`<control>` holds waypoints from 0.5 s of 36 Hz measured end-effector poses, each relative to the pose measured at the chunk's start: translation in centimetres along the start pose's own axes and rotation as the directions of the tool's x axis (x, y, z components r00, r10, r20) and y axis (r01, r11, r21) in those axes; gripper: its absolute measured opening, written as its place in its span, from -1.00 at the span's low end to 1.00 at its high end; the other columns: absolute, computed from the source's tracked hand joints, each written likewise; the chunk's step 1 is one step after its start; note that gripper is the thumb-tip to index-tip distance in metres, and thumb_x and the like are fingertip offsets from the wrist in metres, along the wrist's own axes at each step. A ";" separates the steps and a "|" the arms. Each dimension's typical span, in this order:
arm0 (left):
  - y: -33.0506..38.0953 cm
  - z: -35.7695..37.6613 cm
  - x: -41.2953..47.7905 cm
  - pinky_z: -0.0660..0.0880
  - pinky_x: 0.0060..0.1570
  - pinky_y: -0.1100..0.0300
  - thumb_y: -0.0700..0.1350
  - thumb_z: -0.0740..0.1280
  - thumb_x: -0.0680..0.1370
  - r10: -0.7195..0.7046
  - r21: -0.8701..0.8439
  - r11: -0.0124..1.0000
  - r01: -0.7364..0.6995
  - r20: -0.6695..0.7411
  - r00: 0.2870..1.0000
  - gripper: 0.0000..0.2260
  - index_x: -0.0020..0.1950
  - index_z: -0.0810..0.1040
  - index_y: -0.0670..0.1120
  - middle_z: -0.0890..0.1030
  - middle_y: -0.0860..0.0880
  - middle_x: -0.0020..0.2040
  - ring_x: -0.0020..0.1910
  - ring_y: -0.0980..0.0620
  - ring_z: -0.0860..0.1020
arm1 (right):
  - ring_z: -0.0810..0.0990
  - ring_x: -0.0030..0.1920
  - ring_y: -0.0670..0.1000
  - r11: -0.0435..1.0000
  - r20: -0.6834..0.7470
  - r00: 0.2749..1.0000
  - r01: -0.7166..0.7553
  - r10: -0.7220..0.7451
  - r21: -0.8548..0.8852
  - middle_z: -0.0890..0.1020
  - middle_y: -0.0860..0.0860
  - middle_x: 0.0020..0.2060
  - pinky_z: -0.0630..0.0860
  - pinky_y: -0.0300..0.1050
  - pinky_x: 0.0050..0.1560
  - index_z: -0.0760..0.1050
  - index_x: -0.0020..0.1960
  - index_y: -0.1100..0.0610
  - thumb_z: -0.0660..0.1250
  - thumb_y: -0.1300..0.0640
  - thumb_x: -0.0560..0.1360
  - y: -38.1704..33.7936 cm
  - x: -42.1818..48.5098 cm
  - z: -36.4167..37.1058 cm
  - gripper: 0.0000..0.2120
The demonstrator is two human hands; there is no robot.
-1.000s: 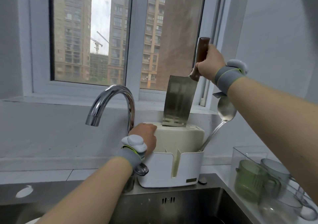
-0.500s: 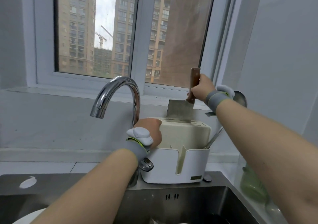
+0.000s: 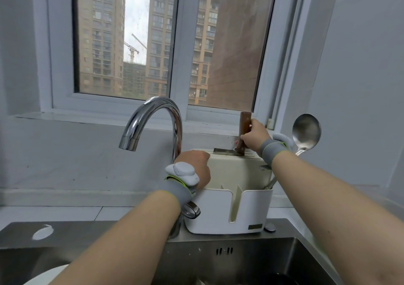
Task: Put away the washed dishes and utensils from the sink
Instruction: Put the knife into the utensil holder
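Low and far left of the white plastic knife block (image 3: 218,210), in the stainless steel sink (image 3: 240,254): rim of a round white plate (image 3: 50,273), mostly cut off by the frame edge. Just left of the block: curved chrome faucet (image 3: 157,111), spout arching away from it. Holds the block with the left hand (image 3: 194,166), fingers curled over its top left corner and gripping there. Grips, with the right hand (image 3: 254,137), the brown wooden handle of the steel cleaver (image 3: 244,122), upright above the block's top right, fingers wrapped round the handle. Blade sunk almost wholly into a slot in the block's top, only a thin strip showing. At the block's right end: shiny steel ladle (image 3: 306,133), handle down in the end compartment, bowl up and just right of the right wrist.
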State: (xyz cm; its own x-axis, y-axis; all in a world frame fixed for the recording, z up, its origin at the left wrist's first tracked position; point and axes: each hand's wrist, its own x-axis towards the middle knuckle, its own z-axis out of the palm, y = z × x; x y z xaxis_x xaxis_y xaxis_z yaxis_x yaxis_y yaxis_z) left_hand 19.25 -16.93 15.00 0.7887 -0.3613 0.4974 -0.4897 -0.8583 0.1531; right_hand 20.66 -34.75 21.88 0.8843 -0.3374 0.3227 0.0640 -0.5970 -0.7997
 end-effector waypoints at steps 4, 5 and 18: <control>0.1 0.0 -0.1 0.33 -0.13 0.23 -0.19 0.15 0.51 -0.005 -0.004 1.000 0.005 0.011 1.000 -0.72 0.18 0.50 -0.09 0.58 -0.10 0.10 0.06 -0.12 0.55 | 0.62 -0.01 0.27 1.000 -0.018 1.000 0.011 -0.010 0.011 0.52 0.15 -0.06 0.59 0.19 0.04 0.33 0.12 0.14 0.19 0.49 0.41 0.0 -0.5 -0.1 -0.62; 0.1 0.0 -0.1 0.33 -0.14 0.23 -0.19 0.15 0.50 -0.010 -0.003 1.000 0.010 0.018 1.000 -0.73 0.16 0.50 -0.09 0.58 -0.10 0.09 0.05 -0.12 0.55 | 0.62 0.00 0.26 1.000 -0.022 1.000 0.016 -0.016 0.010 0.53 0.15 -0.06 0.58 0.18 0.05 0.34 0.15 0.15 0.20 0.49 0.40 0.0 -0.6 0.0 -0.59; 0.6 -1.6 -1.2 0.37 0.13 0.13 -0.19 0.15 0.51 0.064 0.008 0.998 -0.066 0.166 0.984 -0.78 0.14 0.40 -0.15 0.45 -0.11 0.20 0.22 -0.08 0.42 | 0.57 0.15 0.18 0.992 -0.033 0.998 -0.051 0.047 -0.118 0.59 0.14 0.06 0.50 0.09 0.24 0.42 0.32 0.23 0.32 0.25 0.42 1.8 -2.8 -2.1 -0.54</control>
State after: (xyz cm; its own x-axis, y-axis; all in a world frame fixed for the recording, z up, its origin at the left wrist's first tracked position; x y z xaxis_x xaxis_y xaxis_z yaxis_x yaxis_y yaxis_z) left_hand 17.40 -16.44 15.81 0.8065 -0.4706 0.3579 -0.5376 -0.8356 0.1128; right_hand 17.30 -36.38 20.56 0.8708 -0.3889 0.3008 -0.0361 -0.6608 -0.7497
